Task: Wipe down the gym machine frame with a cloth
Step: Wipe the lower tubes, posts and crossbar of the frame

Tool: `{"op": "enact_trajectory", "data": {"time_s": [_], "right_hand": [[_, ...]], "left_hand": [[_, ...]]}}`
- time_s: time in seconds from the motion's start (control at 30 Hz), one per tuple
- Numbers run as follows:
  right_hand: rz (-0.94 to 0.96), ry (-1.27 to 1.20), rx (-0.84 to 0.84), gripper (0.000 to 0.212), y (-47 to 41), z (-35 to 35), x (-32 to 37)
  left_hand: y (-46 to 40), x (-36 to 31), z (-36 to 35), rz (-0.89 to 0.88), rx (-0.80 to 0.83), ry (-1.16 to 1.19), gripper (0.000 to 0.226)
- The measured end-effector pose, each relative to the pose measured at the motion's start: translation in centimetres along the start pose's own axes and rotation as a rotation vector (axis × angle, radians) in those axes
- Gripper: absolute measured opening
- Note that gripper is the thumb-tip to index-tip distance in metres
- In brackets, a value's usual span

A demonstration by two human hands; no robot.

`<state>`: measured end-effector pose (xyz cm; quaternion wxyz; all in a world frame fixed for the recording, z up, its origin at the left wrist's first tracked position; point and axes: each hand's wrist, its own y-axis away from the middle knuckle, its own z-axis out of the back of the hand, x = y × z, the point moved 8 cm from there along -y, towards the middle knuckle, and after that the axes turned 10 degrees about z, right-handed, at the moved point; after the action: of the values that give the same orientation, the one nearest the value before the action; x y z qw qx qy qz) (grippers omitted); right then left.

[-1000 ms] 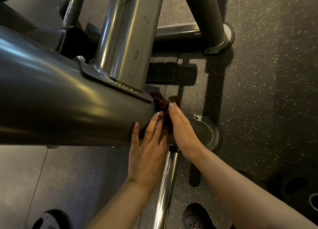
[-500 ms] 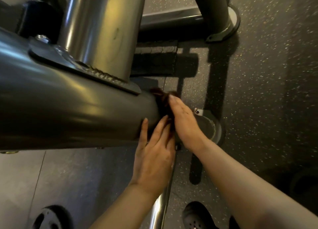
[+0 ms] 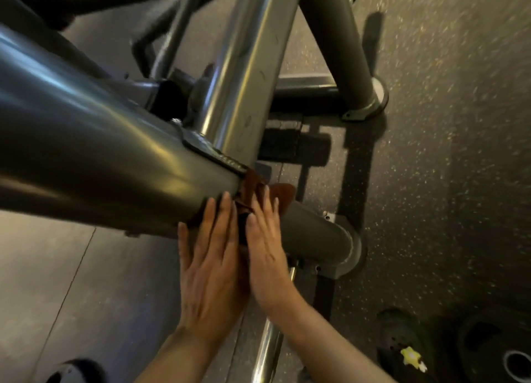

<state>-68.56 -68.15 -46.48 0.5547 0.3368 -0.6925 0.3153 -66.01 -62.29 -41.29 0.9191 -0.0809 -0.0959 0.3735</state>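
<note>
Nearest, low right: one dark clog shoe [image 3: 402,351] with a yellow charm, on speckled rubber floor [image 3: 445,181]; one black weight plate [image 3: 500,351] beside it at the bottom right corner. A second dark disc [image 3: 71,372] at the bottom left edge, too cut off to identify. One chrome bar [image 3: 270,351] rises between the forearms.

Two bare hands, side by side, touching. Left hand [image 3: 211,270]: fingers straight, flat, pressing down on the frame. Right hand [image 3: 265,250]: fingers also straight, flat on the cloth.

One reddish-brown cloth [image 3: 258,194], bunched under both hands' fingertips, on the big grey frame tube [image 3: 94,158] just below its welded plate, above the tube's floor flange [image 3: 342,253].

Farther: one polished upright post [image 3: 244,75], one grey leg [image 3: 342,46] with foot flange, one low crossbar [image 3: 304,92].
</note>
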Motion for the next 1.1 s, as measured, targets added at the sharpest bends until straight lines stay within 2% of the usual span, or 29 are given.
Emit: {"op": "enact_trajectory", "data": {"time_s": [0.07,0.13,0.2,0.23,0.3,0.33,0.37,0.4,0.43,0.47,0.53,0.6,0.67,0.73,0.8,0.87,0.9,0.97,1.03,1.1], "right_hand": [[0.032,-0.070,0.047,0.042,-0.1,-2.4,4.4],[0.009,-0.144,0.077,0.047,1.3,-4.4,6.6],[0.023,-0.117,0.153,0.051,3.0,-6.3,8.0],[-0.037,-0.121,0.176,0.048,3.5,-7.0,8.0],[-0.175,-0.104,0.211,0.033,4.3,-7.9,7.9],[-0.189,-0.103,0.216,0.025,4.8,-7.4,7.9],[-0.192,-0.071,0.178,0.023,5.1,-6.6,8.1],[-0.185,-0.025,0.104,0.025,5.1,-5.7,8.5],[-0.153,0.002,0.019,0.022,5.1,-4.5,9.2],[-0.113,0.003,-0.046,0.020,4.9,-3.3,9.9],[0.012,0.089,-0.103,0.035,3.2,-2.2,12.3],[0.094,0.134,-0.056,0.050,0.7,-2.6,13.9],[0.138,0.111,0.050,0.058,-1.1,-4.1,14.3],[0.134,0.120,0.107,0.060,-1.6,-5.8,13.2],[0.154,0.142,0.099,0.058,-1.5,-5.8,12.3],[0.155,0.112,0.100,0.057,-1.3,-5.6,11.4],[0.154,0.095,0.107,0.057,-1.2,-5.3,11.0],[0.120,0.051,0.106,0.057,-0.9,-4.6,9.9],[0.081,0.023,0.095,0.056,-0.4,-3.9,8.7],[0.086,0.044,0.085,0.053,-0.2,-3.5,7.9]], "left_hand": [[0.5,2.3,3.6,0.105,-0.144,0.155,0.053],[1.3,3.7,7.9,0.251,-0.258,0.476,0.050],[2.3,3.9,10.2,0.335,-0.322,0.671,0.047],[2.7,4.4,10.2,0.421,-0.321,0.770,0.049],[3.6,6.7,7.1,0.888,-0.092,1.227,0.035],[4.4,6.9,5.1,1.070,0.045,1.367,0.025],[5.1,7.3,4.0,1.182,0.097,1.408,0.018],[5.8,8.0,3.8,1.260,0.064,1.418,0.015],[5.9,8.7,4.5,1.305,-0.038,1.403,0.014],[5.8,9.6,5.7,1.326,-0.176,1.369,0.015],[4.9,11.1,8.7,1.281,-0.430,1.350,0.022],[3.1,11.7,10.7,1.193,-0.589,1.454,0.029],[1.4,11.1,10.8,1.153,-0.626,1.493,0.029],[1.6,10.1,8.5,1.201,-0.581,1.387,0.035],[2.5,8.2,4.9,1.265,-0.417,1.436,0.040],[3.7,6.7,2.5,1.317,-0.242,1.533,0.032],[3.8,6.7,2.6,1.301,-0.267,1.568,0.030],[3.0,7.4,5.2,1.181,-0.455,1.569,0.032],[1.5,8.0,9.0,1.034,-0.582,1.397,0.038],[0.8,7.5,10.2,0.946,-0.606,1.290,0.044]]}}
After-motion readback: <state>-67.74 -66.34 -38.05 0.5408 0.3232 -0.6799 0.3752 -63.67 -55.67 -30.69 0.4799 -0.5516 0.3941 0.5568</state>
